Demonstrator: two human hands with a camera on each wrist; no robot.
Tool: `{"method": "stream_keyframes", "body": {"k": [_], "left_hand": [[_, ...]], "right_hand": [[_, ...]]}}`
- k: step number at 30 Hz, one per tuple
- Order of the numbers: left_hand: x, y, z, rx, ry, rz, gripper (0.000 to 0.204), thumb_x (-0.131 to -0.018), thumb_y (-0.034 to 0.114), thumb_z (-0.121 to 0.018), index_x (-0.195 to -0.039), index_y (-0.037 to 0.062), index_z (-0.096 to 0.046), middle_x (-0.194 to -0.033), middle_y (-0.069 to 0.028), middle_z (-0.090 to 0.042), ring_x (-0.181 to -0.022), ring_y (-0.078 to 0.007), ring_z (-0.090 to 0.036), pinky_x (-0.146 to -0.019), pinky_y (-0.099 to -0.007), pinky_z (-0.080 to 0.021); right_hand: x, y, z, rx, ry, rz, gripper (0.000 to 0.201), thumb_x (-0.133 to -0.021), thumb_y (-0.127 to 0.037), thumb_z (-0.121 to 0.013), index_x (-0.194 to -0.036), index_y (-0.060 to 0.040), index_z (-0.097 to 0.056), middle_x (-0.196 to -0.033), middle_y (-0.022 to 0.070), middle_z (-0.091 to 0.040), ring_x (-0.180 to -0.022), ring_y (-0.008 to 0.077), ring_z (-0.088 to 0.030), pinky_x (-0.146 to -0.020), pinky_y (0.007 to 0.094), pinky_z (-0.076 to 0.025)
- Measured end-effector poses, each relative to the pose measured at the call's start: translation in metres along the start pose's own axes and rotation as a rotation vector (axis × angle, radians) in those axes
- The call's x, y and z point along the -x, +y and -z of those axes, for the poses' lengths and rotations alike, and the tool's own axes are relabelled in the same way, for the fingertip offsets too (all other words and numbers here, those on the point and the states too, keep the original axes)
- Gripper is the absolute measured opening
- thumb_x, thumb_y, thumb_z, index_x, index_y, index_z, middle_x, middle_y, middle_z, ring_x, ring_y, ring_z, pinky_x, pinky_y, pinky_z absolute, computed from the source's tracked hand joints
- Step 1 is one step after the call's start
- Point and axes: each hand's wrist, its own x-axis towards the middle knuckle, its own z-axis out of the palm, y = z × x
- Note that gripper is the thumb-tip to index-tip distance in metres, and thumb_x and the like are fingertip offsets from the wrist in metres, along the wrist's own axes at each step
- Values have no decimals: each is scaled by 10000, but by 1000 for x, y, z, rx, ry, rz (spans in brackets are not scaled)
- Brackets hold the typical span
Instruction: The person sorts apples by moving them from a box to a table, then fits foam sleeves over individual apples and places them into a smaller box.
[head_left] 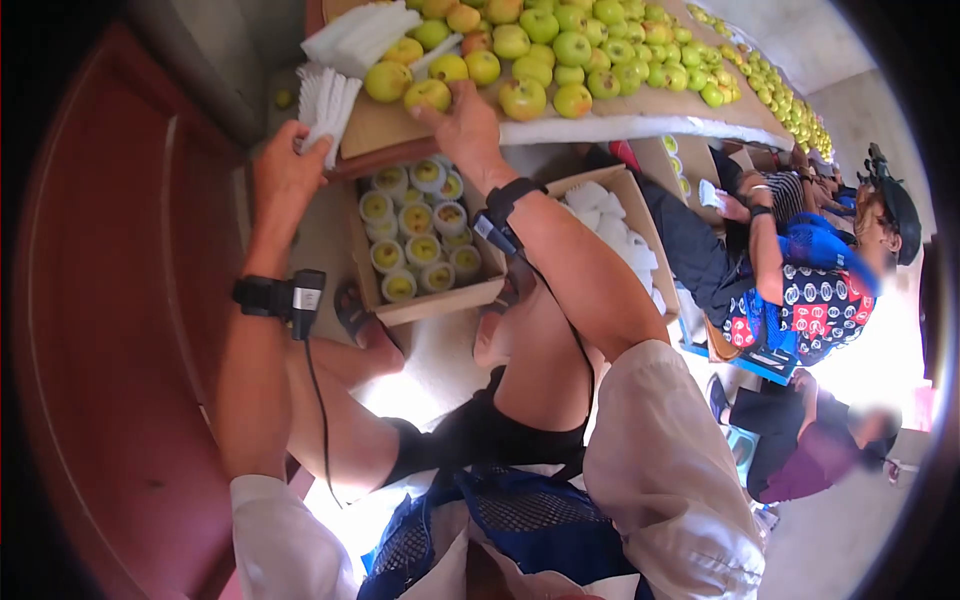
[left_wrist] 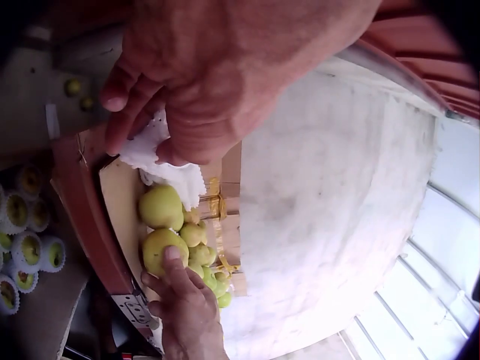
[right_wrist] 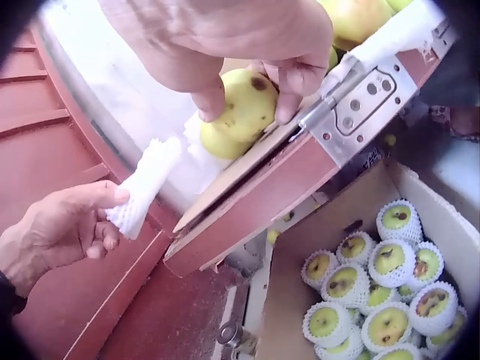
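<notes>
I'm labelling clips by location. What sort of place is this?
Probably a fruit-packing room: loose apples across a table, foam-sleeved apples in a cardboard box, people seated alongside.

No text, brand or number can be read with certainty in any of the three views. In the head view, a pale label is borne by the small black camera [head_left: 308,300] at the left wrist, but its print is too small to be made out. Pale lettering is shown on the blue box [head_left: 768,360] beneath the seated person, too blurred to be spelled out. Round white emblems are repeated over the dark and red panels of that person's patterned shirt [head_left: 822,312]; no words can be distinguished in them.
</notes>
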Motion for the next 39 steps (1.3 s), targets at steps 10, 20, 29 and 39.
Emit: {"method": "stream_keyframes", "body": {"k": [10, 20, 29, 39], "left_hand": [[2, 0, -11, -8, -75, -5, 333, -894, 252, -725, -1108, 7, -657, -811, -139, -722, -574, -191, -696, -565, -341, -536], [-11, -16, -23, -17, -157, -9, 345, -888, 289, -727, -1118, 40, -660, -848, -125, -746, -602, -195, -714, -598, -354, -555], [-2, -14, -12, -82, -146, 10, 379, -894, 306, -763, -1131, 36, -642, -845, -118, -720, -581, -153, -682, -581, -334, -515], [36, 31, 14, 204, -166, -110, 358, -912, 277, -774, -1154, 46, -645, -908, -75, -714, -669, -115, -697, -540, -264, -453]], "right_hand": [[3, 0, -8, 4, 58, 25, 642, -802, -314, -847, -1263, 32, -565, -1166, 284, -654, -1089, 467, -628, -963, 491, -500], [-7, 6, -26, 62, 136, 123, 653, -804, -310, -848, -1282, 48, -584, -1163, 279, -669, -1127, 441, -632, -983, 462, -501], [-13, 27, -19, -101, 2, -59, 523, -805, -215, -841, -1160, 62, -574, -1088, 297, -685, -1056, 452, -667, -924, 454, -526], [34, -67, 17, -643, -351, -159, 387, -929, -315, -766, -1111, 10, -664, -948, 93, -712, -780, 143, -643, -688, 265, -501]]}}
